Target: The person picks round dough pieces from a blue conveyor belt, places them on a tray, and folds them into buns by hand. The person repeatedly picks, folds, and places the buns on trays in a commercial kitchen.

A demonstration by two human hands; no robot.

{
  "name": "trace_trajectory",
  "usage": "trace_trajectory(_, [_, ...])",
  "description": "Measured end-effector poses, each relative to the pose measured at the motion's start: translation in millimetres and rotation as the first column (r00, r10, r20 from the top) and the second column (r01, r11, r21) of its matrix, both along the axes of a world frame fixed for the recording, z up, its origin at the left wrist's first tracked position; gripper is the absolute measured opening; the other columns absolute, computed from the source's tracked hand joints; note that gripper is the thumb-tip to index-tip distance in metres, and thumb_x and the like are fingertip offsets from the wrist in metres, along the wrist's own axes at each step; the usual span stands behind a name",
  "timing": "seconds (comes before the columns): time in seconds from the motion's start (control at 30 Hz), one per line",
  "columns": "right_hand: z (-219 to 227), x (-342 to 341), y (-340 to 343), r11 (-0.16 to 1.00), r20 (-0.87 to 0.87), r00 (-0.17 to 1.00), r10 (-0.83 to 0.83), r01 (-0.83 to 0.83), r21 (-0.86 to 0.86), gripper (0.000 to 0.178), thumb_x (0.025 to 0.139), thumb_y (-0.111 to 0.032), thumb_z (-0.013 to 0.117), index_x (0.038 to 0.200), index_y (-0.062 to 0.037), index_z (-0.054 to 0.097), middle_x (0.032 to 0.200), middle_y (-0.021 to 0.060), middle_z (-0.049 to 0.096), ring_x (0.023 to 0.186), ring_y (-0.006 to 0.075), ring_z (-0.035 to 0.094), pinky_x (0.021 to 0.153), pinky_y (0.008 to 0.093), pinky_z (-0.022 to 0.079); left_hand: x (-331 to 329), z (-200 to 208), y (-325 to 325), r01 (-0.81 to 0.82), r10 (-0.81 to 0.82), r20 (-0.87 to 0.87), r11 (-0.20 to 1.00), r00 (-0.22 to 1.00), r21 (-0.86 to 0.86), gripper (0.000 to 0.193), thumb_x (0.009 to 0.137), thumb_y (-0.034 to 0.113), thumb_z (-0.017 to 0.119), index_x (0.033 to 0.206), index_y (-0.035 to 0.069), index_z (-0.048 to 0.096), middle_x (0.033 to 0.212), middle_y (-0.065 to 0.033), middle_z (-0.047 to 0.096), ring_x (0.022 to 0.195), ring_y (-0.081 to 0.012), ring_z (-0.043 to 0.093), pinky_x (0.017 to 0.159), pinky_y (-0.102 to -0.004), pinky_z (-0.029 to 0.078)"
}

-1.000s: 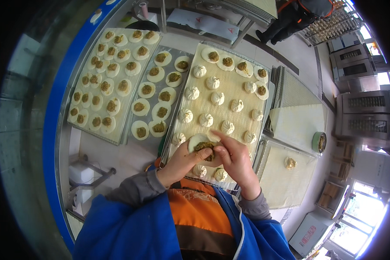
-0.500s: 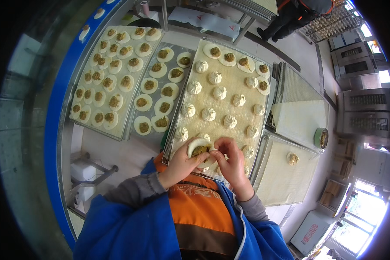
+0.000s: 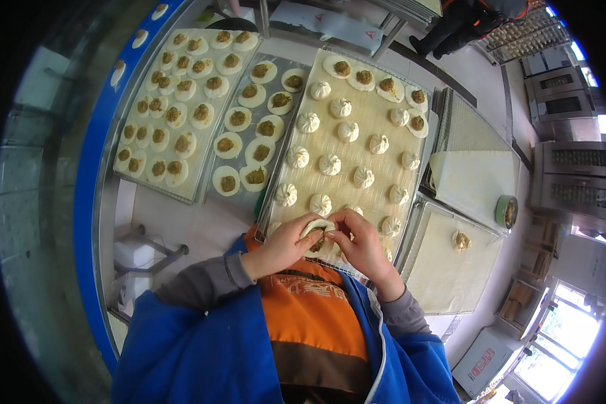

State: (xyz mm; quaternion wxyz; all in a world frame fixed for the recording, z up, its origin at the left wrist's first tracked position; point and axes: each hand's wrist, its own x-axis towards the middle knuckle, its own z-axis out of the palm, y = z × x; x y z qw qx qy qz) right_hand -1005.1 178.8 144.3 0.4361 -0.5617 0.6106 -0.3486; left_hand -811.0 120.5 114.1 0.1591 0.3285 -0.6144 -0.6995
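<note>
My left hand [image 3: 283, 246] cradles a filled bun [image 3: 316, 231] whose white dough wrapper is partly gathered over brown-green filling. The fingers of my right hand [image 3: 358, 244] pinch the wrapper's edge at the bun's right side. Both hands hover over the near end of a lined tray [image 3: 353, 151]. Rows of pleated buns [image 3: 330, 164] sit on that tray, and several open wrappers with filling [image 3: 363, 78] lie along its far edge.
To the left, a second tray [image 3: 190, 192] and a metal surface [image 3: 246, 215] hold flat wrappers topped with filling. At the right are lined racks, a green-rimmed bowl [image 3: 506, 212] and a single piece of dough with filling [image 3: 460, 241]. Another person [image 3: 461, 27] stands far off.
My right hand has turned and drawn closer to my left hand. The wrapper's far edge is now folded over more of the filling. The whole view has shifted slightly.
</note>
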Motion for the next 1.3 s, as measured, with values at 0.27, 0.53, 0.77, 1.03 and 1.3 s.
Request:
trace_trajectory(0.27, [9,-6,-3,0.982,0.118,0.985,0.122,-0.137,0.128,0.028,0.078,-0.002,0.073,0.104,-0.0033,0.065,0.094,0.0131,0.062,0.087,0.034,0.064,0.077,0.0421,0.052,6,-6,-6,0.199,-0.205,0.011,0.96,0.979,0.197,0.024,0.105,0.018,0.056,0.125,0.005,0.057,0.103,-0.0059,0.065,0.093,-0.0094,0.061,0.075,-0.0276,0.051])
trace_trajectory(0.53, [2,-3,-3,0.913,-0.217,0.917,0.335,-0.372,-0.166,0.029,0.08,-0.002,0.073,0.107,-0.002,0.064,0.095,0.0146,0.061,0.087,0.035,0.063,0.077,0.0422,0.053,4,-4,-23,0.428,-0.511,0.177,0.829,0.841,0.359,0.034,0.102,0.013,0.057,0.135,0.003,0.054,0.116,-0.0083,0.066,0.11,-0.012,0.06,0.094,-0.0287,0.047])
trace_trajectory(0.77, [-1,-8,-7,0.95,-0.259,0.928,0.267,-0.298,-0.091,0.022,0.084,0.001,0.069,0.105,-0.0014,0.063,0.097,0.0151,0.06,0.088,0.0348,0.063,0.075,0.0404,0.053,13,-10,-14,0.072,-0.014,-0.091,0.736,0.996,0.673,0.042,0.106,0.013,0.051,0.146,-0.001,0.045,0.134,-0.0056,0.058,0.12,-0.0162,0.058,0.103,-0.0286,0.045])
trace_trajectory(1.03, [7,-3,-14,0.898,-0.351,0.868,0.35,-0.418,-0.138,0.029,0.078,-0.002,0.073,0.105,-0.0039,0.064,0.095,0.0121,0.06,0.092,0.0308,0.062,0.079,0.0407,0.051,13,-12,-5,0.236,-0.255,0.1,0.957,0.962,0.169,0.035,0.106,0.017,0.051,0.137,0.002,0.052,0.113,-0.0122,0.067,0.108,-0.0208,0.063,0.093,-0.0338,0.049])
trace_trajectory(1.3, [-2,-5,-13,0.952,-0.141,0.944,0.297,-0.305,-0.035,0.023,0.082,-0.003,0.072,0.102,-0.0033,0.061,0.092,0.0125,0.059,0.084,0.0334,0.062,0.073,0.042,0.051,7,-9,-20,0.206,-0.249,0.036,0.868,0.968,0.452,0.041,0.106,0.013,0.05,0.145,-0.001,0.045,0.127,-0.0099,0.062,0.118,-0.0177,0.059,0.098,-0.0288,0.047])
